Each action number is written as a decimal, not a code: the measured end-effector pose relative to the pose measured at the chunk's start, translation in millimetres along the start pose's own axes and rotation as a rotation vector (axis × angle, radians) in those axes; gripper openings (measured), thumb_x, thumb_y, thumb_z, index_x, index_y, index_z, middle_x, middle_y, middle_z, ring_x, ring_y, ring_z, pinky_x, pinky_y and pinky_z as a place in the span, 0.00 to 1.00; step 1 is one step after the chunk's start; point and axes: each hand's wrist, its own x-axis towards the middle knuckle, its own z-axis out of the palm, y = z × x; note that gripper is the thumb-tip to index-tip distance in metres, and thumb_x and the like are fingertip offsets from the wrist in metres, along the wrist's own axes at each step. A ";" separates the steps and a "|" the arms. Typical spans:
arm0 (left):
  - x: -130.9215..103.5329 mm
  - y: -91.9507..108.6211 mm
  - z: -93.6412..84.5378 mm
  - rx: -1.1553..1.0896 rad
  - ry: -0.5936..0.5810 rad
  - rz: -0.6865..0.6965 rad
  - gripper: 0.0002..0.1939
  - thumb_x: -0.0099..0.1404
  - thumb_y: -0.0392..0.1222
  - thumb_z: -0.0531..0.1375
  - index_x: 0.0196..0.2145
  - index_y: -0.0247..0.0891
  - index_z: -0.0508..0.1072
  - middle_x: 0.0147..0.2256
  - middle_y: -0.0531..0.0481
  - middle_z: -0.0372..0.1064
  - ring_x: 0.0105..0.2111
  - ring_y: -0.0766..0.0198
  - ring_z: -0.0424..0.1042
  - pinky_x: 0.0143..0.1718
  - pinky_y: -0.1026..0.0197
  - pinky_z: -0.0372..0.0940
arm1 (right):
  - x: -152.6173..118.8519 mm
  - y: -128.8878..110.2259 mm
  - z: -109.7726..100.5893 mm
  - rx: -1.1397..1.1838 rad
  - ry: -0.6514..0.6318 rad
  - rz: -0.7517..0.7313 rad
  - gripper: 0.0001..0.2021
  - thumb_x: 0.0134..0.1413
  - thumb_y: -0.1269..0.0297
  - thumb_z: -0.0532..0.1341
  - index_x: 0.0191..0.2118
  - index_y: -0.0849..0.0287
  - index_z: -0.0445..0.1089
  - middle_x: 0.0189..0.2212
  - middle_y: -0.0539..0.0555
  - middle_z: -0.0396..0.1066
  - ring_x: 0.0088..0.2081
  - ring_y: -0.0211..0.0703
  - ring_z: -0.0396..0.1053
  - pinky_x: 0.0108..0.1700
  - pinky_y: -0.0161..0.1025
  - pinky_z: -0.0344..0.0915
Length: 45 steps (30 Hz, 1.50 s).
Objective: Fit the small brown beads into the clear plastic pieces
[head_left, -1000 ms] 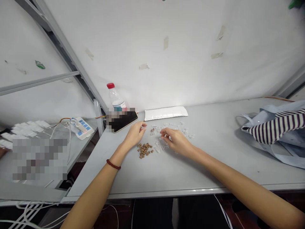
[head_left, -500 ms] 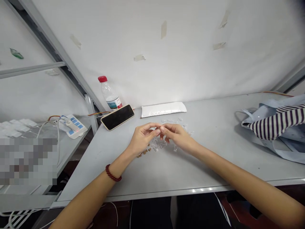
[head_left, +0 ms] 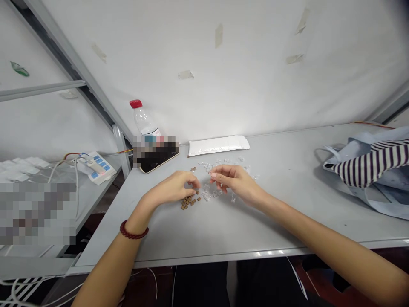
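My left hand (head_left: 179, 186) is over a small pile of brown pieces (head_left: 188, 201), its thumb and fingers apart with nothing seen between them. To its right, my right hand (head_left: 234, 181) has thumb and index finger pinched together; a tiny item at the fingertips is too small to name. Small clear plastic pieces (head_left: 207, 195) lie scattered on the grey table (head_left: 243, 234) below and behind my right hand. A couple of small brownish pieces (head_left: 193, 169) lie behind my left hand.
A white flat packet (head_left: 219, 145) lies by the wall. A phone (head_left: 159, 157) and a red-capped bottle (head_left: 145, 121) are at the back left. A light blue bag (head_left: 354, 149) with striped cloth (head_left: 367, 168) sits at the right. A power strip (head_left: 99, 167) is on the left surface.
The hands were touching at the fingertips. My left hand has moved away to the left and its fingers have parted. My right hand has stayed nearly in place.
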 end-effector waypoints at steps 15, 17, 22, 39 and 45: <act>6.3 19.4 9.8 -0.360 0.331 -0.008 0.03 0.56 0.36 0.60 0.26 0.36 0.75 0.30 0.49 0.73 0.30 0.64 0.68 0.33 0.61 0.63 | -3.5 -3.6 5.1 -0.138 -0.041 0.036 0.08 0.55 0.64 0.59 0.38 0.61 0.70 0.26 0.51 0.69 0.24 0.33 0.64 0.22 0.31 0.56; 8.0 18.5 13.6 -0.435 0.411 0.045 0.03 0.56 0.36 0.61 0.27 0.36 0.74 0.30 0.48 0.73 0.31 0.63 0.69 0.33 0.60 0.63 | -3.4 -2.9 6.0 -0.126 -0.068 0.010 0.07 0.55 0.64 0.58 0.36 0.61 0.70 0.29 0.53 0.71 0.25 0.33 0.64 0.23 0.31 0.57; 11.5 13.9 20.9 -0.432 0.466 0.113 0.03 0.57 0.35 0.62 0.27 0.35 0.74 0.30 0.47 0.73 0.32 0.63 0.70 0.35 0.59 0.64 | -2.8 -1.0 5.2 -0.117 -0.079 -0.043 0.08 0.55 0.64 0.58 0.36 0.62 0.71 0.29 0.52 0.71 0.25 0.32 0.64 0.25 0.32 0.59; 13.8 17.0 34.1 0.351 0.628 0.414 0.10 0.63 0.35 0.59 0.43 0.36 0.65 0.37 0.44 0.69 0.39 0.60 0.68 0.38 0.57 0.67 | 1.3 -1.7 -0.6 -0.226 -0.018 -0.140 0.11 0.58 0.63 0.55 0.38 0.59 0.74 0.30 0.52 0.72 0.30 0.37 0.67 0.33 0.37 0.64; 13.1 16.0 38.2 0.391 0.635 0.452 0.08 0.61 0.32 0.59 0.39 0.36 0.66 0.35 0.45 0.70 0.36 0.60 0.67 0.34 0.58 0.66 | -1.6 -0.4 5.0 -0.242 -0.036 -0.093 0.12 0.57 0.62 0.56 0.34 0.60 0.76 0.25 0.51 0.71 0.28 0.37 0.66 0.29 0.35 0.62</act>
